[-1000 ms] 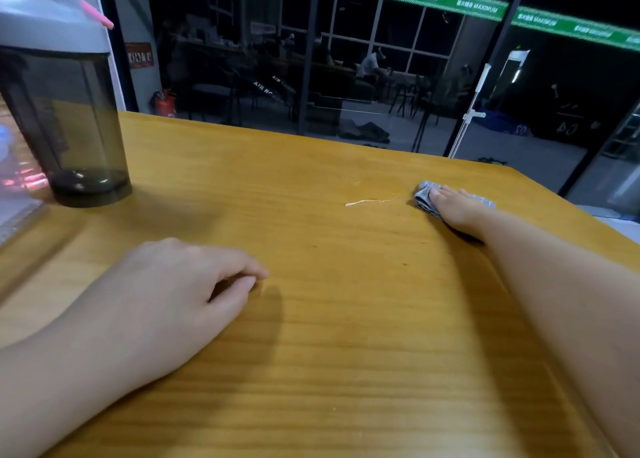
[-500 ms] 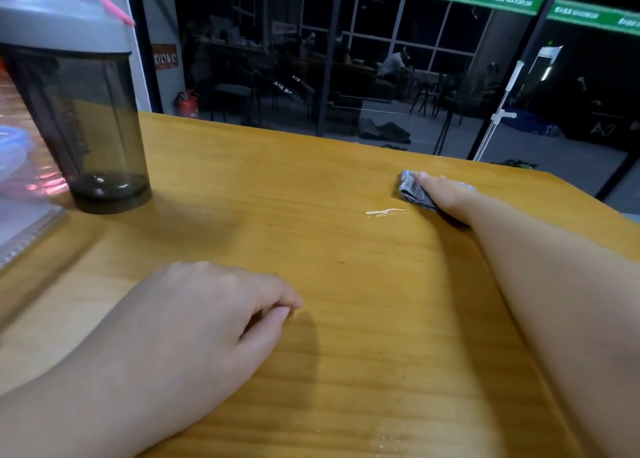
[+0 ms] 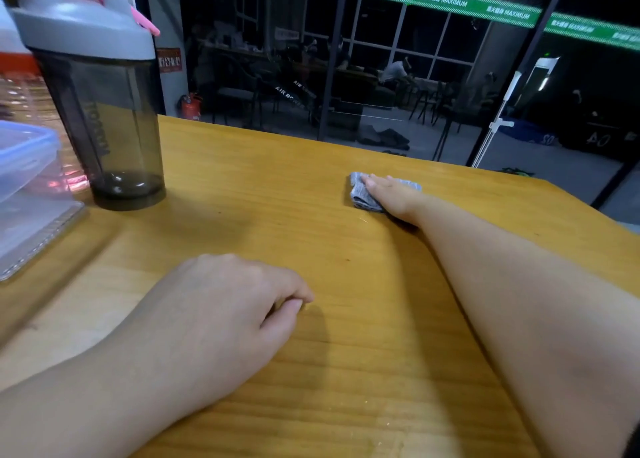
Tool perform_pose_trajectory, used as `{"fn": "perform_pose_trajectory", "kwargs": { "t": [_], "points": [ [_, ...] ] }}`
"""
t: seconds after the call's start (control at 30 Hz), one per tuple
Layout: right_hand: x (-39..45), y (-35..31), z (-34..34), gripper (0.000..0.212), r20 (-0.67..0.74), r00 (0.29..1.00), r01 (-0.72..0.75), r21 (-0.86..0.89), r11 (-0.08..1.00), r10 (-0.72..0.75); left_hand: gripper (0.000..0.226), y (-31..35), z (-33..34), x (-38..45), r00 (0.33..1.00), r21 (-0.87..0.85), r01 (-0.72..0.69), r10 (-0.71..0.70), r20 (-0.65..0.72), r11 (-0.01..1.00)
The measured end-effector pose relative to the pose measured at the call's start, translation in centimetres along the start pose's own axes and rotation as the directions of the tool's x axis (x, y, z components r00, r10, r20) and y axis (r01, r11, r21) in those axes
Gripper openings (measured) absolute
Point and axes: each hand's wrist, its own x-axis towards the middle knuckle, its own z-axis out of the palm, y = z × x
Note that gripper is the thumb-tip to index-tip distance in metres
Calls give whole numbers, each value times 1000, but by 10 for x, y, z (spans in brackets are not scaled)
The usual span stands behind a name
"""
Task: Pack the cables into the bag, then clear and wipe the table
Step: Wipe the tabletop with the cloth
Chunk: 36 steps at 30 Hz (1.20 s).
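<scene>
- Leftmost, a clear plastic box [image 3: 24,166] with a blue-edged lid sits at the table's left edge, partly cut off by the frame; what lies under it is blurred.
- Just right of it stands a smoky grey shaker bottle [image 3: 104,111], upright, with a grey lid and a pink strap; a little dark liquid sits at its bottom. It is well apart from both hands.
- Near the front, the left hand [image 3: 221,308] rests on the wood with fingers loosely curled under and thumb against them, holding nothing.
- The table [image 3: 277,215] is yellow-brown wood with fine grain lines running left to right; a few pale specks show near the front edge.
- Further right and far across the table, the cloth [image 3: 360,194], a small folded grey rag with a speckled pattern, lies flat near the far edge. Its folded left end shows beyond the fingertips, and a strip shows on the far right side of the hand.
- The right hand [image 3: 391,197] lies flat on top of the cloth, fingers straight and pressing down, not curled around it; the bare forearm stretches back to the near right corner.
- Beyond the table is dark glass with black frames, a green banner reading MAXIMUM along the top, and dim chairs and a red fire extinguisher [image 3: 190,105] behind.
</scene>
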Motion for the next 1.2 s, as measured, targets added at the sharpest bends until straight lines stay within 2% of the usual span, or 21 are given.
{"fn": "perform_pose_trajectory", "kwargs": {
  "t": [0.1,0.3,0.43,0.5,0.57,0.73,0.87,1.0,1.2],
  "points": [
    [-10,-10,5,49,25,998,57,-23,998,-56,67,-2,-1,-2,1000,51,1,-2,15,999],
    [-45,-30,14,48,56,985,164,-33,986,-162,49,1,-6,-5,998,88,-20,15,61,996],
    [-78,-43,18,49,101,971,229,-109,967,-218,53,0,-6,-8,996,97,-24,15,91,995],
    [-96,-47,20,51,136,960,263,-139,955,-245,45,1,-6,-11,995,96,-34,25,91,995],
    [-115,-48,22,54,154,951,290,-155,944,-267,35,2,-6,-13,998,87,-42,36,59,995],
    [-160,-27,21,56,195,928,345,-132,929,-317,35,1,-10,-16,999,32,-2,3,-34,999],
    [-168,12,8,56,168,962,237,-135,962,-213,26,1,-11,-18,999,19,-34,35,-18,999],
    [-163,55,-6,56,67,998,26,-152,988,-16,27,-1,-7,-17,999,28,-48,48,4,998],
    [-132,86,-12,49,-44,977,-213,-200,956,208,27,-5,-1,-13,999,6,-44,44,5,999]
  ]
}}
